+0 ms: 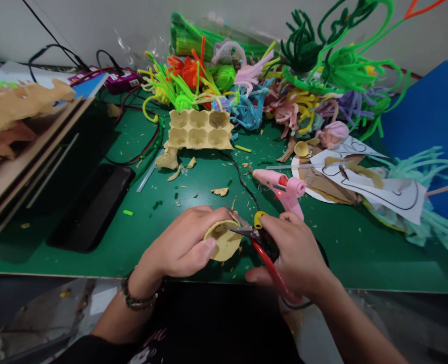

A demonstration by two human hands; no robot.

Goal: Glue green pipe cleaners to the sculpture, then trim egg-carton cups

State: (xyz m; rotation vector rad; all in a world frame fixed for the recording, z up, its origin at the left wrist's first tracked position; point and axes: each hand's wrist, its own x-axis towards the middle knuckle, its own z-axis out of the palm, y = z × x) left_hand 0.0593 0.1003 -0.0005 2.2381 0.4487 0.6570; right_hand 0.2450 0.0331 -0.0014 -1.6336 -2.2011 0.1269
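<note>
My left hand point(184, 245) pinches a round, pale yellow cardboard cup point(226, 246) between thumb and fingers, its hollow side facing up toward me. Scissors point(264, 255) with red and black handles are in my right hand point(298, 253). Their blades are parted and lie at the cup's right rim, one blade over its hollow. Just beyond my right hand, a pink glue gun point(279, 186) rests on the green table point(193, 197). Behind the cup stands an egg carton piece point(199, 137) with several hollows. Small cardboard scraps point(220, 192) lie between the carton and my hands.
A black phone point(93, 207) and stacked boards point(27, 146) are on the left. Colourful pipe-cleaner bundles point(224, 86) fill the back. A black cable point(241, 177) runs toward my right hand. Paper cutouts point(383, 187) and a blue board point(424, 111) lie at right.
</note>
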